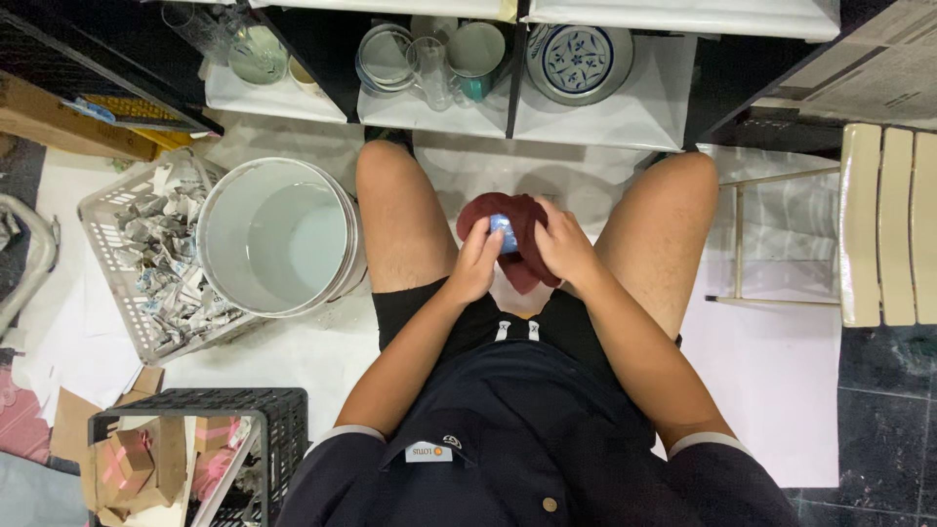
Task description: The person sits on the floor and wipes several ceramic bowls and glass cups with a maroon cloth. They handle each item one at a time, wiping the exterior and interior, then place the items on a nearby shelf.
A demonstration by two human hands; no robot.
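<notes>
Head view shows you seated over a white floor (293, 381), knees apart, facing a low shelf (605, 117) at 12 o'clock. On it stand a patterned plate (579, 60), glasses (429, 73) and a mug (475, 54). At 9 o'clock sits a big white bucket (278, 237) with water in it; just past it, a grey basket (132, 273) of crumpled newspaper. A black crate (195, 459) with cardboard boxes lies at 7 o'clock, and a pale slatted chair (888, 224) at 3 o'clock.

Between your thighs, at centre, you hold a maroon cloth (522, 244) bunched around a small blue-and-white piece (502, 234). Your left hand (476, 265) has its grip closed on that piece from 7 o'clock, fingers against its face. Your right hand (564, 249) is clamped on the cloth from 4 o'clock, cupping it from behind.

To rub it well, I judge you should keep the cloth wrapped snugly behind the piece, turn it slowly, and hold it low over your lap so a slip costs little.
</notes>
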